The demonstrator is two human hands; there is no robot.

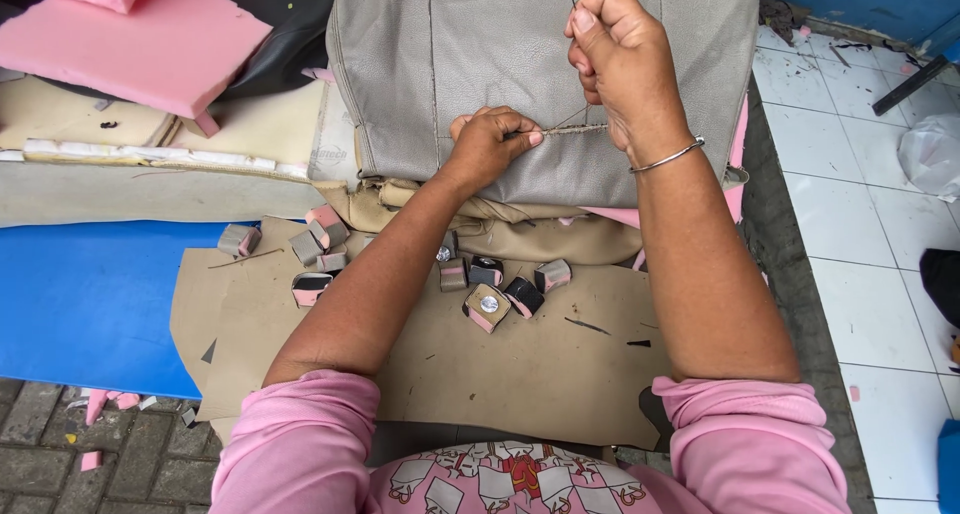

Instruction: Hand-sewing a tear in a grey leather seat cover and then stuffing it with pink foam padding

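A grey leather seat cover (pixel 480 44) stands upright in front of me, with a stitched seam running across its lower part. My left hand (pixel 490 144) pinches the cover at that seam. My right hand (pixel 615 59), with a thin metal bangle on the wrist, is raised above the seam with fingers closed, pulling a fine thread (pixel 572 119) taut from it. I cannot tell whether a needle is in the fingers. Both forearms reach out from pink sleeves.
Several small foam-and-leather offcuts (pixel 490 304) lie on a tan leather sheet (pixel 540 364) below my arms. Pink foam slabs (pixel 140 44) rest at the upper left on a beige cushion. A blue sheet (pixel 80 304) lies left. White floor tiles (pixel 870 224) run along the right.
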